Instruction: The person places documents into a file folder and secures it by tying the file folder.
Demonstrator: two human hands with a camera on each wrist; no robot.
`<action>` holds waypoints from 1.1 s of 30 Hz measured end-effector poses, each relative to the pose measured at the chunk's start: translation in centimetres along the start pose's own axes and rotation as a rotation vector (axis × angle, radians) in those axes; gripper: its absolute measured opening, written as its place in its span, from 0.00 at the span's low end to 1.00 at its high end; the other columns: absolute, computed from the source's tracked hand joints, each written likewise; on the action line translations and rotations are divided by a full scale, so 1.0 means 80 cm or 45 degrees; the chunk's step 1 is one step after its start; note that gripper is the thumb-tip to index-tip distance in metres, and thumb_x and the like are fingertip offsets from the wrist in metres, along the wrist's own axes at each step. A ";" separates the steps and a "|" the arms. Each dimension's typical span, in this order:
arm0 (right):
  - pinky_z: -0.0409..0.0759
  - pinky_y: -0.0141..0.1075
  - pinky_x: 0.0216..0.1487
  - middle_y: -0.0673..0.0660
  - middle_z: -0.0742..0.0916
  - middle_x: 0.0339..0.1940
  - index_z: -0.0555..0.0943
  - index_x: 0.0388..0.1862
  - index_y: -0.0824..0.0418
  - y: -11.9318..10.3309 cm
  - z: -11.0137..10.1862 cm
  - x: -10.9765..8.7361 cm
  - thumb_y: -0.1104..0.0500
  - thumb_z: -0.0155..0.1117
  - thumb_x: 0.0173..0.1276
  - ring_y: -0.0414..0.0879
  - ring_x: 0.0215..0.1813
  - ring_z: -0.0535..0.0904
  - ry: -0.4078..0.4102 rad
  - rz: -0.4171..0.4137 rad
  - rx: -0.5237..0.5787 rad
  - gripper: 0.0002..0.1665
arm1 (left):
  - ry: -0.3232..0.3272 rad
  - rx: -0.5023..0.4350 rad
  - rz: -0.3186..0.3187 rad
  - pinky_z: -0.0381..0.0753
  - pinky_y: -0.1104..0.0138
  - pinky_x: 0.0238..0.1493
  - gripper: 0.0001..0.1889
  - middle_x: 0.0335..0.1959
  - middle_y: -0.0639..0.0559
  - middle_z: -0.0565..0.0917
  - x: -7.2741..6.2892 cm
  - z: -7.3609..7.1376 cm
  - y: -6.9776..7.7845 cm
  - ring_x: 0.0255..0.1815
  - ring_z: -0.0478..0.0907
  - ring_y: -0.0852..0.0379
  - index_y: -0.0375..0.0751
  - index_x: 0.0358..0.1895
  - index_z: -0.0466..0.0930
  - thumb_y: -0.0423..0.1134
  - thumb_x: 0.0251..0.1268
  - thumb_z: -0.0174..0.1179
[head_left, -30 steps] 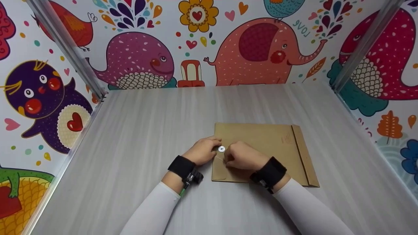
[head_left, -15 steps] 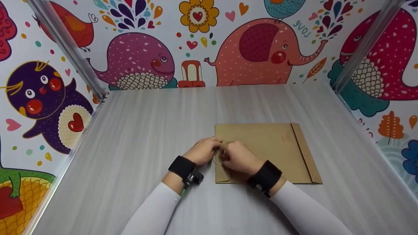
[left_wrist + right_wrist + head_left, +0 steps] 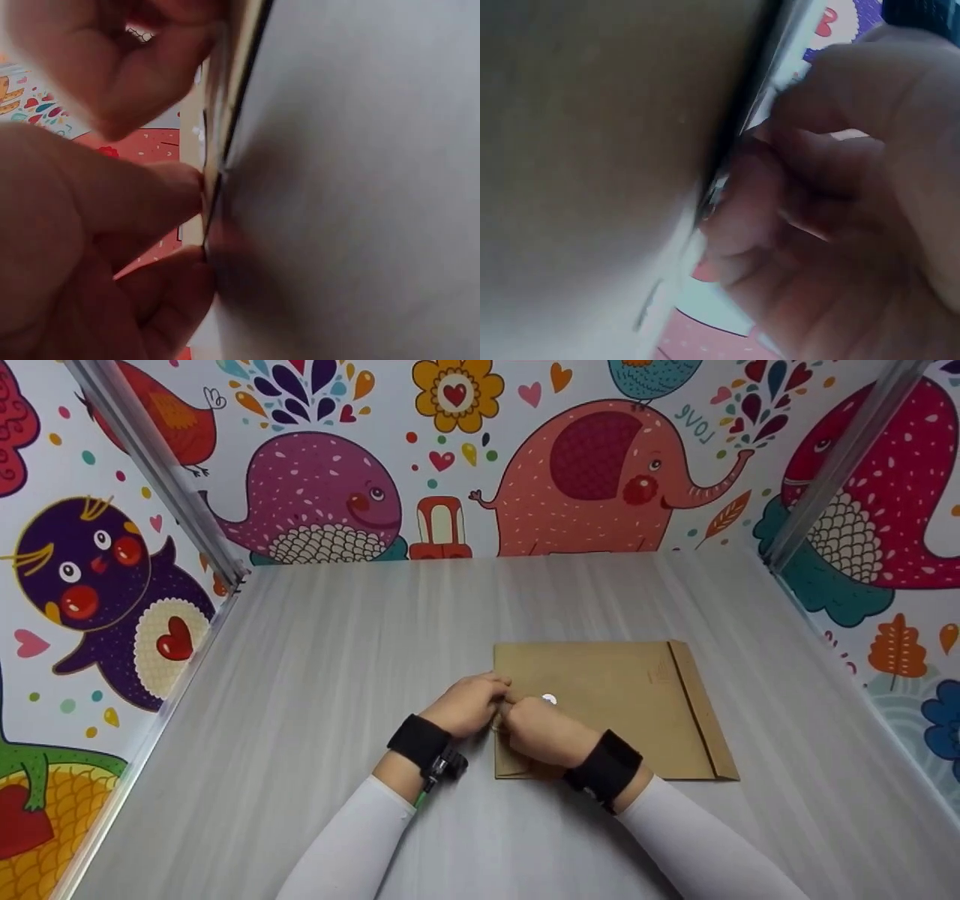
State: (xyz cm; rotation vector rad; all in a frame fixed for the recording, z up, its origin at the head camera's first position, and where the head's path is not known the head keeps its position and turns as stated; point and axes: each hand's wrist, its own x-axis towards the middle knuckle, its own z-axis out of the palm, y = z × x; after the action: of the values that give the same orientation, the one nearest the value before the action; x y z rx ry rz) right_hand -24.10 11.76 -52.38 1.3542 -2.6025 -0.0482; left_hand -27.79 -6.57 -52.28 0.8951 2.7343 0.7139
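A brown paper envelope (image 3: 600, 675) lies flat on the table in the head view, a white disc (image 3: 549, 700) showing on its left half. My left hand (image 3: 469, 706) holds the envelope's left edge between thumb and fingers. In the left wrist view, the fingertips of the left hand (image 3: 97, 217) meet that edge at the table. Just right of it, the right hand (image 3: 547, 729) has its fingers curled close over the flap and pinches a thin string (image 3: 496, 726), mostly hidden. In the right wrist view, the right hand (image 3: 832, 187) shows bent fingers beside the paper; the string is too blurred to follow.
The pale wood-grain table (image 3: 337, 645) extends around the envelope. Printed cartoon walls (image 3: 585, 472) stand at the back and sides, with metal posts (image 3: 161, 472) at the corners. A folded strip (image 3: 705, 712) runs down the envelope's right end.
The right hand has moved left, up against the left hand, bringing the string along. The envelope has shifted slightly right. A white disc now shows above the right hand; the left hand has stayed nearly still.
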 end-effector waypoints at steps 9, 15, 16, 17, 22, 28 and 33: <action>0.72 0.27 0.31 0.49 0.79 0.25 0.79 0.30 0.61 0.026 -0.001 -0.004 0.71 0.64 0.66 0.36 0.28 0.70 0.024 0.071 0.706 0.07 | -0.005 0.020 -0.012 0.71 0.54 0.79 0.17 0.74 0.42 0.79 0.001 0.002 0.003 0.78 0.73 0.43 0.39 0.64 0.85 0.33 0.77 0.60; 0.82 0.30 0.36 0.54 0.91 0.33 0.88 0.39 0.63 0.036 -0.019 -0.012 0.70 0.69 0.65 0.37 0.33 0.83 -0.130 0.210 0.838 0.05 | 0.003 0.027 -0.046 0.73 0.54 0.77 0.17 0.74 0.43 0.79 0.000 0.003 0.005 0.76 0.75 0.43 0.38 0.62 0.86 0.38 0.73 0.67; 0.82 0.30 0.36 0.54 0.92 0.33 0.89 0.39 0.62 0.037 -0.022 -0.013 0.69 0.71 0.65 0.37 0.34 0.83 -0.156 0.226 0.842 0.05 | 0.006 0.028 -0.048 0.74 0.54 0.77 0.17 0.73 0.43 0.79 0.000 0.003 0.005 0.76 0.76 0.43 0.38 0.61 0.87 0.38 0.73 0.68; 0.82 0.29 0.36 0.53 0.92 0.32 0.90 0.38 0.62 0.037 -0.025 -0.014 0.68 0.72 0.66 0.35 0.33 0.83 -0.186 0.236 0.840 0.04 | 0.007 0.026 -0.049 0.74 0.54 0.77 0.18 0.73 0.43 0.79 0.000 0.003 0.006 0.75 0.76 0.43 0.38 0.61 0.87 0.38 0.72 0.68; 0.76 0.26 0.31 0.47 0.89 0.26 0.89 0.25 0.58 0.038 -0.042 -0.021 0.63 0.78 0.63 0.31 0.27 0.75 -0.288 0.216 0.837 0.08 | 0.014 0.029 -0.042 0.76 0.54 0.74 0.19 0.71 0.42 0.81 0.000 0.002 0.009 0.72 0.78 0.42 0.36 0.61 0.87 0.37 0.70 0.70; 0.68 0.26 0.30 0.42 0.79 0.24 0.82 0.21 0.58 0.050 -0.055 -0.029 0.64 0.76 0.62 0.33 0.25 0.69 -0.379 0.247 0.887 0.12 | 0.036 0.032 -0.023 0.78 0.54 0.72 0.18 0.69 0.42 0.83 -0.001 0.002 0.010 0.69 0.80 0.42 0.35 0.59 0.88 0.38 0.68 0.71; 0.69 0.27 0.31 0.40 0.78 0.22 0.87 0.24 0.58 0.064 -0.060 -0.038 0.63 0.74 0.63 0.32 0.26 0.70 -0.454 0.233 0.901 0.08 | 0.046 0.008 -0.032 0.77 0.54 0.73 0.20 0.69 0.41 0.83 -0.001 0.004 0.009 0.70 0.80 0.42 0.35 0.59 0.88 0.39 0.65 0.74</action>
State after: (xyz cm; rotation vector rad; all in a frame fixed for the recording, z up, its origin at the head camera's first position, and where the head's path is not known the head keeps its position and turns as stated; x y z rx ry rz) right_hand -25.59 17.52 -47.54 1.3759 -3.2005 0.7982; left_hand -27.23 -5.96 -52.19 0.8556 2.7758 0.7240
